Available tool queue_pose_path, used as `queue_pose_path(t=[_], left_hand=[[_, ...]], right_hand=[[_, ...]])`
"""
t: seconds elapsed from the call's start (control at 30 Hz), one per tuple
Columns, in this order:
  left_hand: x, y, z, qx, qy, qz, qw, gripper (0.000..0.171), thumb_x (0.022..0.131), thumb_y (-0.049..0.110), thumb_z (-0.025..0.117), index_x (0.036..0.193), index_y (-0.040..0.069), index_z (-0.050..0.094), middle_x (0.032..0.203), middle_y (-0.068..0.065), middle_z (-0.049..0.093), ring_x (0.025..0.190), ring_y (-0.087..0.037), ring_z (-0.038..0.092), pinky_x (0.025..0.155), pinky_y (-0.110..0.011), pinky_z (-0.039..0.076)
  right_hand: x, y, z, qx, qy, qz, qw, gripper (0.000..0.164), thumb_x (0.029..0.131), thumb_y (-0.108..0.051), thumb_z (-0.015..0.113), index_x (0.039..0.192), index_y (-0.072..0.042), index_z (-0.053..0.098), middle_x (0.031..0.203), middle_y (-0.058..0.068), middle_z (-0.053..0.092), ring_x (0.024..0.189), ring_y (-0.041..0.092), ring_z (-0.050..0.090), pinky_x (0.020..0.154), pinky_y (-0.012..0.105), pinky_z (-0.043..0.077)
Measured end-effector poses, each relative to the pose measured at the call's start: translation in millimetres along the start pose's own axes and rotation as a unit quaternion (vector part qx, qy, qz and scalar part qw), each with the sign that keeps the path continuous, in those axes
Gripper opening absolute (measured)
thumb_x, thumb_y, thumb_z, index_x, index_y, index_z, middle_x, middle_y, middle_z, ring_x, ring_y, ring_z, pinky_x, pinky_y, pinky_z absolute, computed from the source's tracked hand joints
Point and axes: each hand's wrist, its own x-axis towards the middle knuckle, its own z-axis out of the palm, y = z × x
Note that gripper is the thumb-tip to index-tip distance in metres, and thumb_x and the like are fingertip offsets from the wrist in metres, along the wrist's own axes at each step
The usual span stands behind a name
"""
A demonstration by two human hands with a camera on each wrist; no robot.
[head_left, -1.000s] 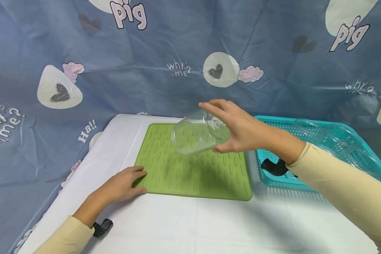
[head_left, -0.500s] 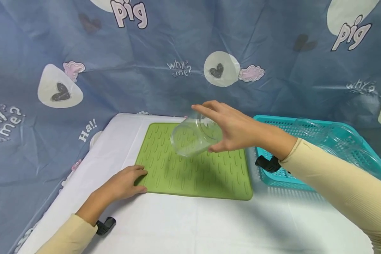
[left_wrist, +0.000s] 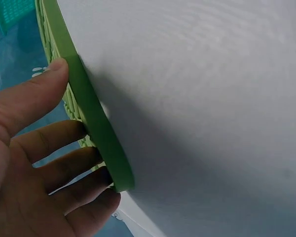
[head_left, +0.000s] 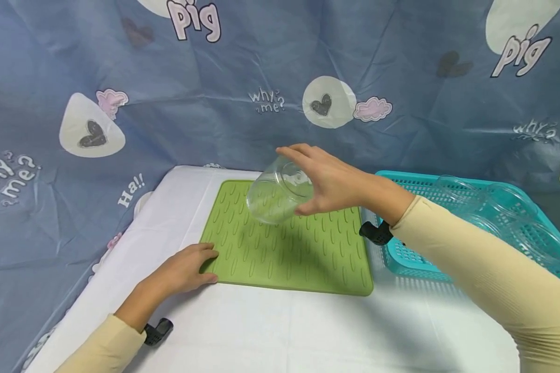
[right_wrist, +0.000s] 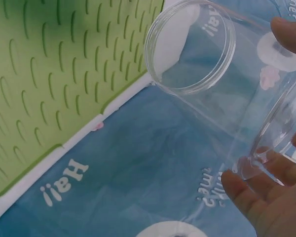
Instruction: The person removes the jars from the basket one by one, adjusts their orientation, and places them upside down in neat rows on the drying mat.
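My right hand [head_left: 326,178] holds a clear, wide-mouthed jar [head_left: 266,194] by its base end, above the green ridged mat [head_left: 284,254]. The jar lies tilted in the air, its round mouth facing left and down. In the right wrist view, fingertips [right_wrist: 237,185] are at the base while the thumb [right_wrist: 288,35] is on the opposite side. My left hand [head_left: 182,269] rests at the mat's front left corner. The left wrist view has its thumb [left_wrist: 54,74] and loosely spread fingers [left_wrist: 64,168] against the mat's edge.
A turquoise perforated basket [head_left: 415,270] stands right of the mat, with several clear round containers [head_left: 511,202] in it. White cloth [head_left: 261,331] covers the table. A blue printed curtain [head_left: 242,57] hangs behind and along the left side.
My right hand has moved a little left with the jar, over the mat. The left hand has stayed at the mat's corner.
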Motion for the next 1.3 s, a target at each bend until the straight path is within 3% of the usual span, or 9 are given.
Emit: queue_pose_path(t=[0.37,0.63,0.97,1.17,1.3], left_hand=[[-3.8,-3.2,-0.1,0.001,0.001,-0.004,1.0,0.057,0.085,0.028,0.078,0.129,-0.004,0.062,0.143,-0.027,0.051,0.133,-0.047,0.048,0.11,-0.059,0.043],[-5.4,-3.4,2.3,0.0,0.007,-0.003,1.0,0.057,0.085,0.027,0.078,0.129,-0.005,0.061,0.144,-0.027,0.051,0.133,-0.046,0.048,0.111,-0.058,0.042],[-1.8,-1.2,4.1,-0.009,0.005,-0.002,0.9999,0.056,0.086,0.025,0.077,0.13,-0.006,0.06,0.144,-0.028,0.05,0.135,-0.046,0.047,0.112,-0.058,0.041],[-1.8,-2.2,4.6,-0.017,0.011,-0.008,0.9998,0.057,0.086,0.026,0.077,0.131,-0.004,0.06,0.145,-0.026,0.05,0.136,-0.046,0.045,0.114,-0.058,0.039],[-2.2,-3.1,4.4,-0.025,0.009,-0.009,0.9996,0.057,0.086,0.026,0.077,0.132,-0.004,0.06,0.146,-0.026,0.049,0.137,-0.046,0.045,0.114,-0.058,0.039]], right_hand=[[23,0,14,0.0,-0.018,0.006,1.0,0.109,0.071,-0.04,0.085,0.158,-0.015,0.025,0.149,0.018,0.041,0.129,0.032,0.049,0.105,0.049,0.047],[39,1,19,0.034,-0.022,0.034,0.999,0.112,0.071,-0.041,0.085,0.158,-0.009,0.021,0.154,0.017,0.036,0.142,0.03,0.039,0.118,0.043,0.038],[56,12,38,0.05,-0.029,0.087,0.995,0.112,0.072,-0.042,0.085,0.16,-0.02,0.018,0.152,0.011,0.039,0.127,0.025,0.052,0.101,0.044,0.051],[67,16,46,0.063,-0.034,0.101,0.992,0.113,0.073,-0.043,0.084,0.16,-0.017,0.016,0.156,0.013,0.034,0.14,0.028,0.042,0.116,0.046,0.041],[76,20,53,0.074,-0.034,0.119,0.99,0.113,0.072,-0.043,0.084,0.16,-0.018,0.017,0.156,0.014,0.033,0.141,0.03,0.04,0.117,0.047,0.04]])
